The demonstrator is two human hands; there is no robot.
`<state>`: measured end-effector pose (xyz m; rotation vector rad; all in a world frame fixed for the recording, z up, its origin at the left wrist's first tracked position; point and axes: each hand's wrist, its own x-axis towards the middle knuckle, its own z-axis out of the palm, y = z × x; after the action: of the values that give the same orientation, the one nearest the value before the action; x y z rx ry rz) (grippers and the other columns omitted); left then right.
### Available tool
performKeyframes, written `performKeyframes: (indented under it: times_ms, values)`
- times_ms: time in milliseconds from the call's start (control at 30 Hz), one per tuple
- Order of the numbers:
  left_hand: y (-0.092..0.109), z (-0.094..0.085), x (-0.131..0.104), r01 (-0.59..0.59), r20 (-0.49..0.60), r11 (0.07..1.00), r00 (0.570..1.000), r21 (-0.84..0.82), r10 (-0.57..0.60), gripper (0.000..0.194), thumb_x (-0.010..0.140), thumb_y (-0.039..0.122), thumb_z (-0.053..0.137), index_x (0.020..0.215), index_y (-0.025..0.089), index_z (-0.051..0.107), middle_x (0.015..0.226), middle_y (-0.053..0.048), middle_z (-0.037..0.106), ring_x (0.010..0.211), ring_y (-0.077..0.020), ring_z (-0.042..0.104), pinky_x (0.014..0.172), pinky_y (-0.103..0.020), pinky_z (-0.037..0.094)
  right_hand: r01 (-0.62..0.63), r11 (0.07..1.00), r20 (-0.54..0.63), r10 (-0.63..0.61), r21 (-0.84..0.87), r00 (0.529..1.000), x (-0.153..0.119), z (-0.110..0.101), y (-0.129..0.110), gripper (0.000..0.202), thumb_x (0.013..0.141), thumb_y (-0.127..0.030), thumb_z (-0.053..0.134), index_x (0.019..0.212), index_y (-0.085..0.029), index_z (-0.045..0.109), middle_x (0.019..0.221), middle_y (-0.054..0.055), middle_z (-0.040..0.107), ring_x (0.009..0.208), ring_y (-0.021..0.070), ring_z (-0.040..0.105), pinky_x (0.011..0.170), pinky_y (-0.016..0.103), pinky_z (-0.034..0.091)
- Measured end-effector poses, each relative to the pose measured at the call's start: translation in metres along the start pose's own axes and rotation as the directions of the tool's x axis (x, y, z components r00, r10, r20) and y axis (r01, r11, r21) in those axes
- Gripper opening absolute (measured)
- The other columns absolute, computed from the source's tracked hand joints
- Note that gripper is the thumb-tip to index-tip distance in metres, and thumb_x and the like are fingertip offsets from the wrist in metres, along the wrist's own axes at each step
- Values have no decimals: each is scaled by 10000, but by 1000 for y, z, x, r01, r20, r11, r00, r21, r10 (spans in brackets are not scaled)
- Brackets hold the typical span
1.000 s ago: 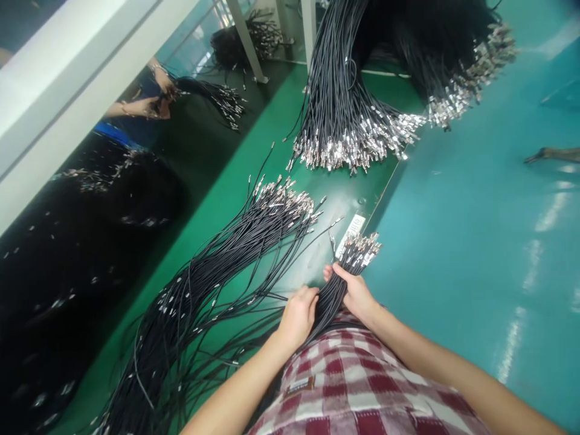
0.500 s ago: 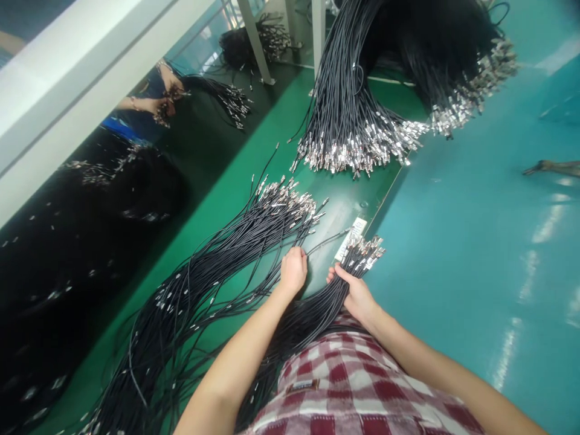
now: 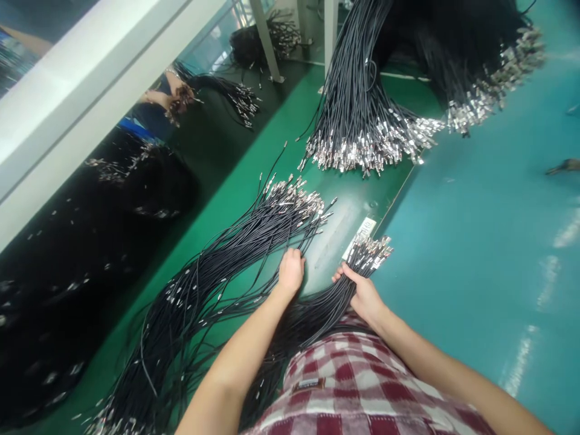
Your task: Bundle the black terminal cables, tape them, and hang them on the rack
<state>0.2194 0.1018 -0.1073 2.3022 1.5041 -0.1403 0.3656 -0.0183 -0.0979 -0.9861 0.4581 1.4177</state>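
My right hand (image 3: 365, 296) is closed around a bunch of black cables (image 3: 328, 305), just below their silvery metal ends, with the thumb on top. These ends point up and to the right, beside a white label strip (image 3: 361, 234) with writing. My left hand (image 3: 290, 270) is closed on thin black cables at the near side of a larger cable pile (image 3: 235, 241); its fingertips are partly hidden, so how many it holds cannot be made out. That pile runs from the lower left toward the middle, its metal ends fanned out at the top.
A thick cable bundle (image 3: 353, 103) hangs over the green table (image 3: 272, 130) at the back, with another dark bundle (image 3: 453, 54) to its right. A pale metal beam (image 3: 90, 78) crosses the upper left. Beyond it are another person's hands (image 3: 170, 96) and dark cable heaps (image 3: 154, 181).
The single cable that stretched from near my left hand toward the label is no longer there. My left hand has dropped slightly. The whole view has shifted, so things appear farther right.
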Motion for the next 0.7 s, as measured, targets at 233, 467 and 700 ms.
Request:
performKeyframes:
  times_ms: [233,467,700]
  values:
    - [18,14,-15,33,7,999,999,2,-33,59,870,131,510,859,168,555,979,-112,620,940,-232,592,838,-346,464,-21,999,-74,23,27,997,1,2,-2,288,560,-236,905,744,-164,697,669,-1,664,594,144,616,600,261,578]
    - [38,4,-12,235,310,671,951,-703,-9,173,886,341,495,956,183,509,522,81,495,424,-105,444,492,-221,347,-23,998,-30,25,54,999,3,1,-3,303,597,-175,883,850,-159,716,698,6,685,600,133,628,615,243,579]
    - [48,-14,-30,152,357,600,903,-785,239,314,903,446,470,792,167,561,474,69,451,437,-96,402,492,-220,310,-61,998,36,60,34,998,2,-2,-4,303,626,-277,883,828,-133,709,783,51,717,715,187,685,647,283,599]
